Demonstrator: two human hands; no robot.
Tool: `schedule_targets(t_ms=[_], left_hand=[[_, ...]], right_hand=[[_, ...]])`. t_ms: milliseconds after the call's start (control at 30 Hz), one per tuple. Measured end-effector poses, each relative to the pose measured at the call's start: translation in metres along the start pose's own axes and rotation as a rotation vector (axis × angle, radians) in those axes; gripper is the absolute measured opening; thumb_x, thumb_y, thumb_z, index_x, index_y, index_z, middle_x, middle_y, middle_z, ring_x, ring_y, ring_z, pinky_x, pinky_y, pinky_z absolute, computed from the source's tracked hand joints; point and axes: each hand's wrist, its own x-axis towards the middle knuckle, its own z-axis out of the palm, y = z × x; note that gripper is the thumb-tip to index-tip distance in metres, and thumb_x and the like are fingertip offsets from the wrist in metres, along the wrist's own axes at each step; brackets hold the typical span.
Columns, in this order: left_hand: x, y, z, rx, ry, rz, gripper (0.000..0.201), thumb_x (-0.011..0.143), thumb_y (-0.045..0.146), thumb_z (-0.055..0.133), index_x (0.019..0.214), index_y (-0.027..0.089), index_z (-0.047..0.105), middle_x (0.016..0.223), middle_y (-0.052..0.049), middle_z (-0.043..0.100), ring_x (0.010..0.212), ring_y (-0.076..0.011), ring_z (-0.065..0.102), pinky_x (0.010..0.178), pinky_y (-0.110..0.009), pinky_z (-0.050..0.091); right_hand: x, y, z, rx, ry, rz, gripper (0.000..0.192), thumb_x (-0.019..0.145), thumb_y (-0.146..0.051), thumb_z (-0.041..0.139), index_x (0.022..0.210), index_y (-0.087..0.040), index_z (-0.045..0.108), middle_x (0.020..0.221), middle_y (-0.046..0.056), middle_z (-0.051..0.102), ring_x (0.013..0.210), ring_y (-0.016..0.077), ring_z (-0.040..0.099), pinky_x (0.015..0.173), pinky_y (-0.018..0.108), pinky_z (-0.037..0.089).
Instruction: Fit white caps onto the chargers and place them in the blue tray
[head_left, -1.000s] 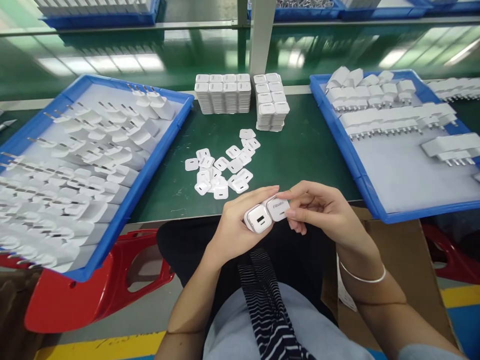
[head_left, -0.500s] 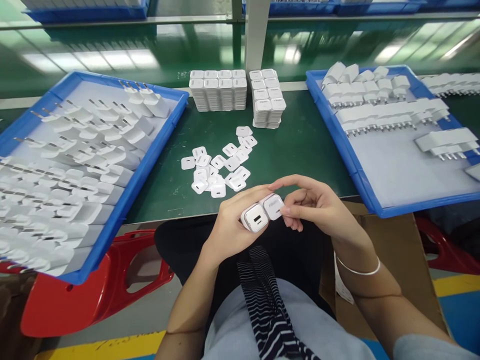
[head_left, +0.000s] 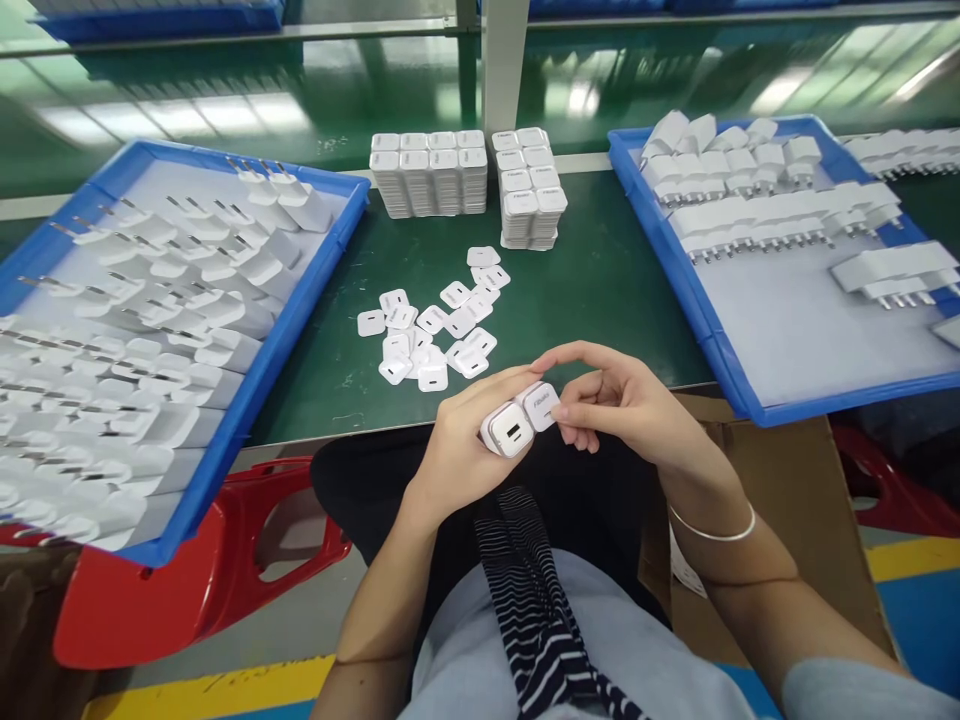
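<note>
Your left hand (head_left: 457, 455) grips the white charger (head_left: 508, 429) over your lap, its port end facing you, and your right hand (head_left: 626, 405) pinches a small white cover (head_left: 541, 405) right beside it, touching its right edge.

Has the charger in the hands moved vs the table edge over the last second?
No real move. The charger sits just below the table edge, near the loose caps, as before. Everything drifts up-frame together, so the camera tilted.
</note>
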Motion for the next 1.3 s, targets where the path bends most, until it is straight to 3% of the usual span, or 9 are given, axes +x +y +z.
schedule_targets(t_ms=[600,733,800,967,1167,1300], left_hand=[[-0.002,-0.001,0.002,-0.224,0.092,-0.169,0.043,0.078,0.017,0.083,0.120,0.021,0.075,0.126,-0.010,0.075,0.115,-0.0255,0.074,0.101,-0.037,0.060],[-0.002,-0.002,0.000,-0.325,0.093,-0.252,0.046,0.076,0.017,0.085,0.121,0.021,0.075,0.125,-0.011,0.076,0.113,-0.0257,0.074,0.097,-0.035,0.061],[-0.003,-0.004,-0.001,-0.422,0.110,-0.302,0.047,0.075,0.018,0.086,0.121,0.021,0.075,0.124,-0.011,0.077,0.110,-0.0261,0.075,0.093,-0.034,0.063],[-0.003,-0.004,-0.005,-0.520,0.155,-0.265,0.048,0.071,0.015,0.088,0.117,0.022,0.077,0.121,-0.009,0.078,0.109,-0.0254,0.076,0.092,-0.033,0.063],[-0.004,0.011,-0.014,-0.267,0.116,-0.178,0.050,0.075,0.012,0.083,0.123,0.023,0.075,0.125,-0.009,0.076,0.110,-0.0248,0.076,0.093,-0.031,0.062],[-0.015,0.012,-0.022,-0.225,0.119,-0.144,0.050,0.075,0.011,0.083,0.123,0.024,0.074,0.123,-0.008,0.077,0.108,-0.0237,0.077,0.093,-0.031,0.063]], right_hand=[[0.005,-0.009,0.013,-0.059,0.073,-0.041,0.036,0.083,-0.023,0.077,0.115,-0.018,0.062,0.057,-0.005,0.065,0.046,0.0103,0.059,0.042,0.019,0.048],[0.010,-0.006,0.017,-0.134,0.164,-0.095,0.039,0.078,-0.028,0.085,0.109,-0.021,0.062,0.044,-0.013,0.045,0.037,0.0071,0.042,0.037,0.020,0.033],[0.013,-0.001,0.021,-0.140,0.187,-0.145,0.039,0.077,-0.031,0.087,0.106,-0.022,0.062,0.045,-0.013,0.042,0.039,0.0072,0.041,0.040,0.021,0.033],[0.017,0.011,0.027,-0.004,0.054,-0.235,0.039,0.089,-0.047,0.075,0.115,-0.023,0.058,0.059,-0.007,0.056,0.052,0.0114,0.055,0.049,0.023,0.046],[0.018,0.017,0.035,0.075,0.076,-0.208,0.029,0.091,-0.042,0.074,0.110,-0.025,0.059,0.061,-0.008,0.054,0.050,0.0086,0.047,0.047,0.020,0.039],[0.025,0.013,0.031,0.032,-0.112,-0.163,0.031,0.093,-0.045,0.070,0.113,-0.024,0.059,0.057,-0.008,0.053,0.050,0.0097,0.050,0.047,0.021,0.039]])
